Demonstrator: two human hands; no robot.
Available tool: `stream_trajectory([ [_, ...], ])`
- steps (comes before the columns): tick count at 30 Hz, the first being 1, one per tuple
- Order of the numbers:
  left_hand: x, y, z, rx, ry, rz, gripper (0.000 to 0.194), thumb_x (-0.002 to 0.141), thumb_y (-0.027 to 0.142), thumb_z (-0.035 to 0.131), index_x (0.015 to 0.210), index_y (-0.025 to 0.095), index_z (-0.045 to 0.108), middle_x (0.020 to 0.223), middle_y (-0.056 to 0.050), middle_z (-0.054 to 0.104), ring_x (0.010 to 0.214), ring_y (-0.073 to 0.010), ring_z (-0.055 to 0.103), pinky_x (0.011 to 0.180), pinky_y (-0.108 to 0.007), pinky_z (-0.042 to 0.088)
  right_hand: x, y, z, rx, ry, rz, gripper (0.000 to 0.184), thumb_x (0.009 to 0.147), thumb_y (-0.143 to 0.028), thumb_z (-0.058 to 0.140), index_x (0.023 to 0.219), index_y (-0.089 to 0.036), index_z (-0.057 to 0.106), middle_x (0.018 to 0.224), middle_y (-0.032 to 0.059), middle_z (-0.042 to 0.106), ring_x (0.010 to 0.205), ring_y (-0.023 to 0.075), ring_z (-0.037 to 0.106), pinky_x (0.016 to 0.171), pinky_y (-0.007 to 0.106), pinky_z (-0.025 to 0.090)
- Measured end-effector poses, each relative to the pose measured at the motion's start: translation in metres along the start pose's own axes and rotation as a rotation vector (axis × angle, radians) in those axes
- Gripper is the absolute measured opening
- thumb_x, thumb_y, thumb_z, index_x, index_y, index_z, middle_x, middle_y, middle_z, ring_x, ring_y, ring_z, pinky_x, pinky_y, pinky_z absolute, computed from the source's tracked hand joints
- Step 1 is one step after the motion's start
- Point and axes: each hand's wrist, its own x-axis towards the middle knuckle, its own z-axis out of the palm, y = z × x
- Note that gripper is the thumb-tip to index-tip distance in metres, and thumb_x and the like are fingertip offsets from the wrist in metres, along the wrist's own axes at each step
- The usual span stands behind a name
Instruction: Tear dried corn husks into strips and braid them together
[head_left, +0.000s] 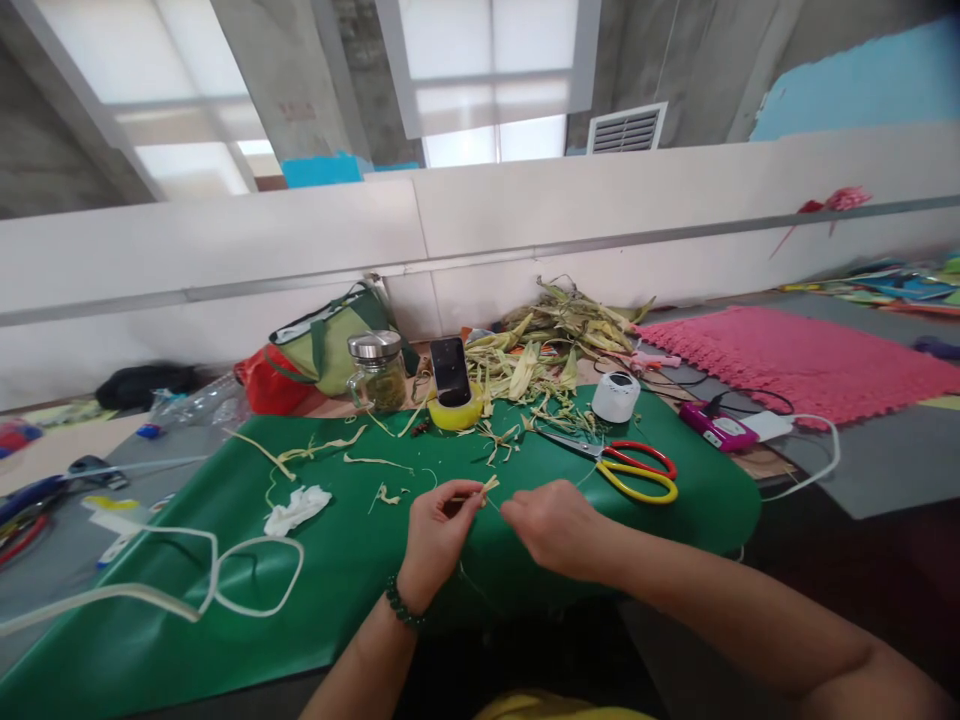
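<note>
My left hand, with a dark beaded bracelet at the wrist, pinches a small piece of pale corn husk between thumb and fingertips. Just right of it, my right hand is closed, its fingertips pressed on a thin pale thread that runs across to the husk. Both hands are over the front of a green mat. Behind the right hand lie open scissors with one red and one yellow handle. Loose husk strips are scattered beyond the left hand.
A phone leans upright in a yellow tape roll, beside a lidded glass mug. Dried husks are heaped behind. A white device, pink cloth, magenta power bank, crumpled tissue and white cord surround the workspace.
</note>
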Motion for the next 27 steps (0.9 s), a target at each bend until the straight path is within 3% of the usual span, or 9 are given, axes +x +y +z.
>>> stream_trajectory([
  [2, -0.004, -0.003, 0.006, 0.125, -0.008, 0.085, 0.007, 0.064, 0.022, 0.067, 0.067, 0.017, 0.068, 0.068, -0.003, 0.07, 0.064, -0.0166, 0.063, 0.062, -0.025, 0.049, 0.001, -0.003, -0.006, -0.068, -0.048, -0.128, 0.024, 0.074, -0.009, 0.051, 0.093, -0.011, 0.064, 0.082, 0.0119, 0.068, 0.064, 0.0174, 0.06, 0.05, 0.024, 0.028],
  [4, -0.009, -0.005, 0.01, 0.132, -0.097, 0.106, 0.005, 0.062, 0.019, 0.067, 0.063, 0.017, 0.063, 0.063, -0.001, 0.067, 0.061, -0.0147, 0.061, 0.058, -0.023, 0.047, 0.008, 0.005, -0.011, -0.003, -0.03, -0.173, 0.02, 0.074, -0.011, 0.052, 0.09, -0.012, 0.065, 0.082, 0.0101, 0.069, 0.065, 0.0167, 0.059, 0.051, 0.023, 0.029],
  [8, -0.014, -0.002, 0.007, -0.158, -0.267, -0.072, 0.019, 0.063, 0.028, 0.071, 0.07, 0.016, 0.058, 0.064, -0.002, 0.069, 0.062, -0.0167, 0.066, 0.059, -0.024, 0.049, 0.026, 0.034, -0.007, 0.398, 0.114, -0.031, 0.02, 0.084, -0.023, 0.051, 0.077, -0.011, 0.066, 0.067, 0.0034, 0.066, 0.06, 0.0118, 0.056, 0.053, 0.019, 0.035],
  [11, -0.008, -0.001, -0.001, -0.206, -0.185, -0.09, 0.027, 0.064, 0.031, 0.071, 0.085, 0.015, 0.063, 0.07, -0.005, 0.072, 0.067, -0.0191, 0.068, 0.066, -0.029, 0.053, 0.027, 0.036, 0.004, 0.474, 0.079, -0.049, 0.02, 0.085, -0.019, 0.048, 0.079, -0.012, 0.067, 0.069, 0.0032, 0.067, 0.062, 0.0118, 0.058, 0.054, 0.018, 0.036],
  [15, 0.0, -0.008, -0.004, 0.09, 0.07, 0.092, 0.016, 0.068, 0.028, 0.066, 0.077, 0.016, 0.071, 0.077, -0.008, 0.074, 0.071, -0.0201, 0.068, 0.068, -0.029, 0.053, 0.013, 0.009, 0.004, 0.069, 0.04, -0.036, 0.019, 0.083, -0.013, 0.045, 0.086, -0.012, 0.064, 0.082, 0.0099, 0.068, 0.065, 0.0166, 0.061, 0.053, 0.023, 0.033],
  [20, 0.0, -0.017, 0.004, 0.197, 0.051, 0.166, 0.015, 0.072, 0.025, 0.06, 0.077, 0.017, 0.07, 0.078, -0.006, 0.073, 0.07, -0.0181, 0.067, 0.066, -0.027, 0.052, 0.006, -0.016, -0.006, -0.095, -0.093, -0.124, 0.023, 0.081, -0.011, 0.044, 0.098, -0.011, 0.058, 0.083, 0.0115, 0.066, 0.067, 0.0185, 0.062, 0.051, 0.024, 0.032],
  [22, -0.001, -0.016, 0.006, 0.252, -0.001, 0.176, 0.012, 0.071, 0.021, 0.059, 0.075, 0.017, 0.07, 0.077, -0.006, 0.072, 0.071, -0.0177, 0.065, 0.067, -0.026, 0.051, 0.01, -0.011, -0.006, -0.081, -0.086, -0.121, 0.023, 0.08, -0.01, 0.045, 0.099, -0.011, 0.058, 0.086, 0.0125, 0.066, 0.068, 0.0188, 0.061, 0.051, 0.025, 0.033],
  [24, -0.002, -0.014, 0.006, 0.233, -0.154, 0.155, 0.007, 0.069, 0.017, 0.061, 0.069, 0.016, 0.067, 0.072, -0.005, 0.071, 0.068, -0.017, 0.064, 0.064, -0.025, 0.049, 0.016, 0.002, -0.004, 0.008, -0.025, -0.107, 0.02, 0.078, -0.011, 0.048, 0.094, -0.012, 0.061, 0.089, 0.012, 0.066, 0.069, 0.0176, 0.061, 0.054, 0.025, 0.035],
  [27, -0.002, -0.011, 0.004, -0.047, -0.395, -0.01, 0.009, 0.068, 0.022, 0.067, 0.069, 0.015, 0.061, 0.068, -0.004, 0.07, 0.065, -0.016, 0.065, 0.061, -0.023, 0.048, 0.027, 0.026, 0.002, 0.36, 0.161, -0.047, 0.019, 0.083, -0.016, 0.047, 0.075, -0.013, 0.063, 0.071, 0.0045, 0.065, 0.065, 0.012, 0.056, 0.058, 0.02, 0.036],
])
